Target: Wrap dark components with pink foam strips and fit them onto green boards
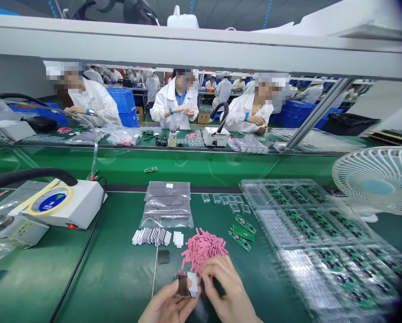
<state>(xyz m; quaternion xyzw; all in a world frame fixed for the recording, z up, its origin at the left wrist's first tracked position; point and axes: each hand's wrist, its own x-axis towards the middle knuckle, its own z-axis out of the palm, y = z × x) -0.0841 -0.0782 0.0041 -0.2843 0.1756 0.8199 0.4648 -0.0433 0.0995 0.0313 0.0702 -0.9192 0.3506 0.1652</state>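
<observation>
My left hand (170, 304) grips a small dark display panel (182, 287) between thumb and fingers, with a white tab (192, 284) along its right side and a thin pink edge at its top. Just right of it, my right hand (228, 287) has thumb and forefinger drawn together; whatever is between the tips is too small to make out. Beyond the right hand lies a loose heap of pink strips (205, 246). A second dark panel (164, 256) rests flat on the green table. Behind it are a row of white pieces (152, 236) and a few separate white pieces (178, 239).
Clear trays of green circuit boards (322, 251) line the right side, near a white fan (375, 179). Loose boards (243, 232), clear frames (224, 199) and a bagged stack (169, 204) lie ahead. Left stands a white machine (83, 204) with a black cable (83, 244). Co-workers sit opposite.
</observation>
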